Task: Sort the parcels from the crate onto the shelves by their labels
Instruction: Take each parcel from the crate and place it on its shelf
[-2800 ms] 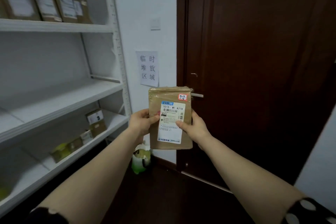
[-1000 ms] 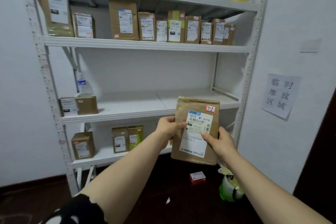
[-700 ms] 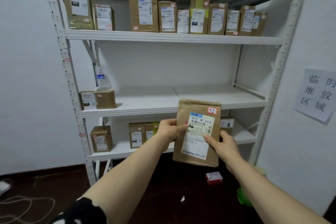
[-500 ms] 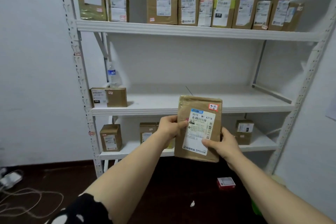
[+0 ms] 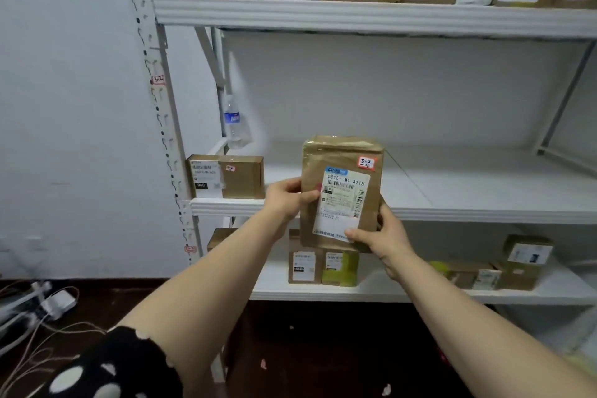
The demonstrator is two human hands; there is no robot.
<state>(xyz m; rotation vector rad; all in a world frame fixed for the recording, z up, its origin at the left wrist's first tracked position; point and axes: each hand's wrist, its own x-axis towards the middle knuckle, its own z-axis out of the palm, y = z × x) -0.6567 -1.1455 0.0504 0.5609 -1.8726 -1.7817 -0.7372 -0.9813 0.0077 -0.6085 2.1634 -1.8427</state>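
The flat brown paper mailer point(image 5: 342, 191) with a white label is held upright before the white middle shelf point(image 5: 452, 213). The left hand point(image 5: 284, 200) pinches its 9 o'clock edge and the right hand point(image 5: 384, 236) its 5 o'clock corner, thumbs in front. It looks light and pliable, perhaps padded, so edge grips suit it.

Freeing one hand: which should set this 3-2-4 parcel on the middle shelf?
Probably the right hand: it holds the parcel by its lower corner, and the bare middle shelf lies on its side. The left hand only pinches an edge.

Parcel storeroom, white metal shelving point(image 5: 371, 14), labelled cardboard boxes point(image 5: 226, 176)
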